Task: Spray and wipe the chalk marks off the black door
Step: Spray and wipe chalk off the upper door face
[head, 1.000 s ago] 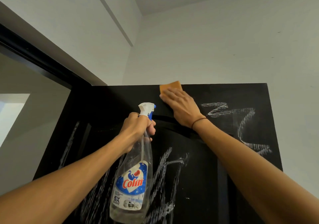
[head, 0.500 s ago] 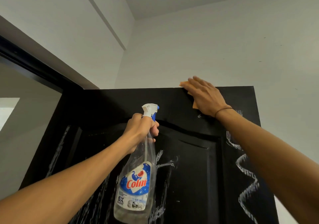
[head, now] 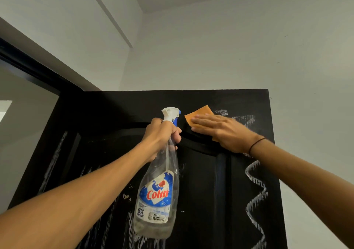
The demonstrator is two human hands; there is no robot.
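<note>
Bottle [head: 156, 191] label "Colin", "5X SHINE"; left hand [head: 162, 135] holds.

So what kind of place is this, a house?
Probably a room in a home: a black panelled door standing open, plain white walls and ceiling, and a household spray bottle.

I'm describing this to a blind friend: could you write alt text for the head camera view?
A person's right hand presses an orange cloth flat against the top of a black door, while the left hand grips a spray bottle. White chalk marks remain on the door.
</note>
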